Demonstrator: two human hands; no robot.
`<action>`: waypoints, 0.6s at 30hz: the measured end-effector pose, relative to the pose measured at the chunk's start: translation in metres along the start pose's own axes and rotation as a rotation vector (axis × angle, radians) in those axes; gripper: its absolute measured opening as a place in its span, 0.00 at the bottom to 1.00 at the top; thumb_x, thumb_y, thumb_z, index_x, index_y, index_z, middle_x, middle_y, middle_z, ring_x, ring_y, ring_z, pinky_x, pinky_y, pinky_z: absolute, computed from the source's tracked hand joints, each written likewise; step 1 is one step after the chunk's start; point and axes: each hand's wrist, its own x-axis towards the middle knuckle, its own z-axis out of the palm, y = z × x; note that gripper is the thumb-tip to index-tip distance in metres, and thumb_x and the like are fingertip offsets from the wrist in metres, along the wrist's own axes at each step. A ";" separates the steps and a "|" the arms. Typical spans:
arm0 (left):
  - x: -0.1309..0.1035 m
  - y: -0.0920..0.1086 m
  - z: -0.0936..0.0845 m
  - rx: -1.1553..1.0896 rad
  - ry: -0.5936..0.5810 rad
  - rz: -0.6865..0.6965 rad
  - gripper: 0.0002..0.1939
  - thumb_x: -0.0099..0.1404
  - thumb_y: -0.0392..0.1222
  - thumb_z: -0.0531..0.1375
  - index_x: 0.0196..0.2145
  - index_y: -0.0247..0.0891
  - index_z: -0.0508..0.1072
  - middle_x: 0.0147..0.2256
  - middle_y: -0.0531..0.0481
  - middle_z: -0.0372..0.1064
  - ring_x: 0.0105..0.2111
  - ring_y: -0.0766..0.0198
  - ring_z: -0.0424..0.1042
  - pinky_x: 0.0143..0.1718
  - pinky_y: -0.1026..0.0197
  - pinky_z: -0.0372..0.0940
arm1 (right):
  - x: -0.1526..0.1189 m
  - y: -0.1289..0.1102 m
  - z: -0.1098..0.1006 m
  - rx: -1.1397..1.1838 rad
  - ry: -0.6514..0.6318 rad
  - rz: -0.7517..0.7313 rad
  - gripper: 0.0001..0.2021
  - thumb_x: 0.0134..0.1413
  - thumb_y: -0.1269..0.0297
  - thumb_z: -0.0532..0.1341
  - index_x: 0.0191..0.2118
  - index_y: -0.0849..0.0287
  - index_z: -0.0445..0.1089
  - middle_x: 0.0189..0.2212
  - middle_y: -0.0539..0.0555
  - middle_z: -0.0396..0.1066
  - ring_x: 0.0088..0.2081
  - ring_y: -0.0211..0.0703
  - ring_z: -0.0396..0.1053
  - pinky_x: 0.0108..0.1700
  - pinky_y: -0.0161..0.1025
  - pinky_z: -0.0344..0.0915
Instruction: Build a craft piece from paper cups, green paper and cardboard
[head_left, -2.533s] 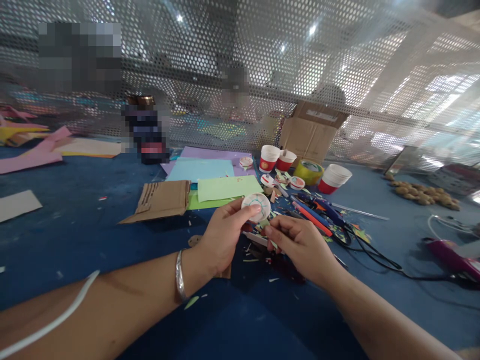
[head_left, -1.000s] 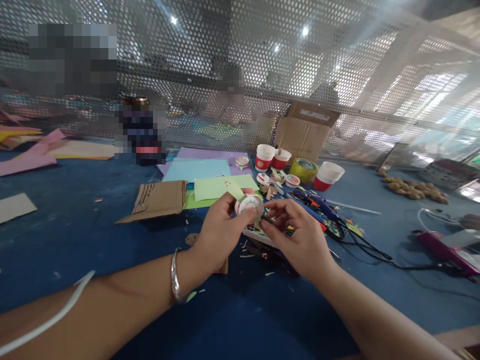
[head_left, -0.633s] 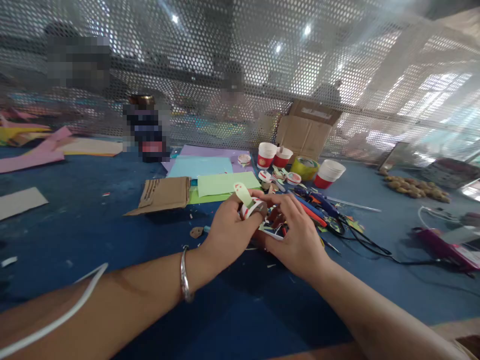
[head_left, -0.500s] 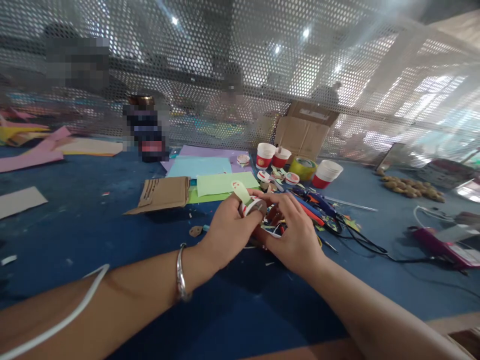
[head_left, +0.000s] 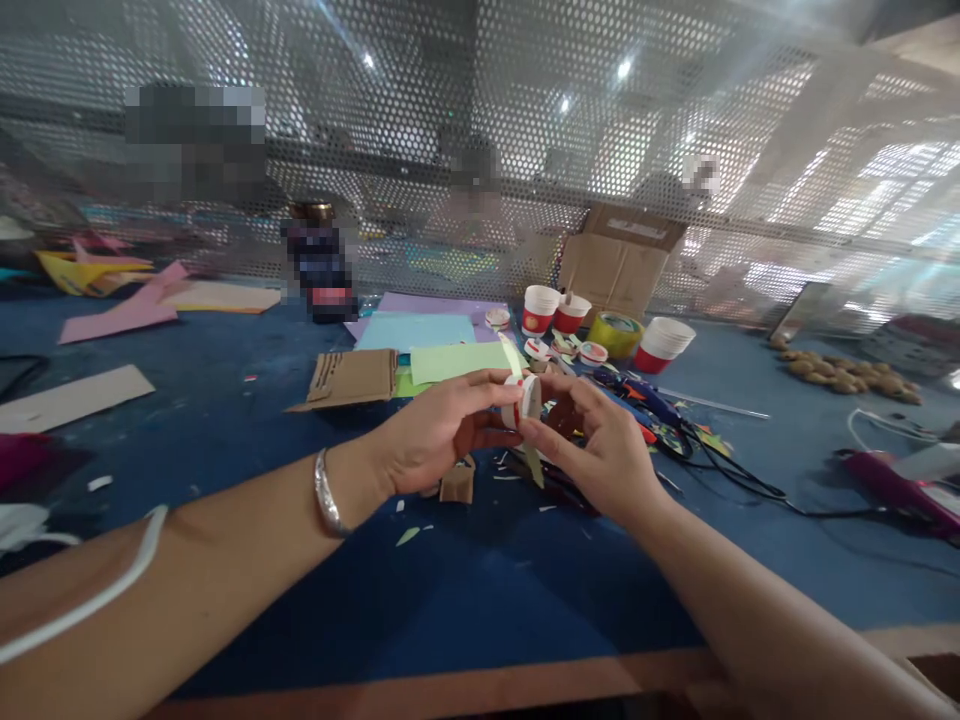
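Between my hands is a short round white-and-red piece (head_left: 529,398) that looks like a cut-down paper cup base, held on edge above the table. A pale green paper strip (head_left: 511,352) stands up from its top, and another (head_left: 533,466) hangs below it. My left hand (head_left: 435,425) pinches the piece from the left with its fingertips. From the right, my right hand (head_left: 604,445) grips it between thumb and fingers. Beneath my left hand lies a brown cardboard scrap (head_left: 457,484), amid small paper offcuts. My right hand hides part of the clutter behind it.
Paper cups (head_left: 663,345) and yellow tape (head_left: 615,335) stand at the back, near a cardboard box (head_left: 615,270). A glue gun (head_left: 645,392) with a black cable lies to the right. Green paper (head_left: 457,361) and corrugated cardboard (head_left: 352,378) lie ahead. A perforated metal screen (head_left: 420,120) borders the table.
The view has shifted left. My hands have turned the cup piece and moved slightly apart; the left fingers are straighter. The lower green strip and the cardboard scrap now show.
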 end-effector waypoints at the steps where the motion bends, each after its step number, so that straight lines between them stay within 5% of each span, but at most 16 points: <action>1: 0.000 -0.005 0.000 -0.026 0.024 0.011 0.05 0.62 0.39 0.66 0.37 0.35 0.78 0.36 0.49 0.71 0.37 0.63 0.70 0.43 0.58 0.71 | 0.000 0.000 0.000 -0.031 0.004 -0.017 0.21 0.59 0.54 0.65 0.54 0.56 0.71 0.43 0.55 0.74 0.32 0.39 0.69 0.33 0.38 0.67; 8: 0.004 -0.027 -0.008 -0.021 0.138 0.069 0.10 0.61 0.43 0.68 0.38 0.35 0.79 0.36 0.49 0.74 0.36 0.64 0.73 0.39 0.60 0.71 | 0.003 0.004 0.000 -0.143 -0.042 0.001 0.20 0.59 0.51 0.65 0.52 0.57 0.74 0.42 0.55 0.76 0.33 0.41 0.71 0.33 0.40 0.67; 18: 0.004 -0.026 -0.014 -0.043 0.031 0.085 0.12 0.62 0.45 0.69 0.40 0.36 0.80 0.36 0.50 0.77 0.36 0.67 0.74 0.38 0.64 0.71 | 0.001 0.007 -0.003 0.001 0.010 -0.028 0.20 0.58 0.51 0.66 0.52 0.55 0.76 0.41 0.55 0.76 0.32 0.40 0.70 0.33 0.38 0.66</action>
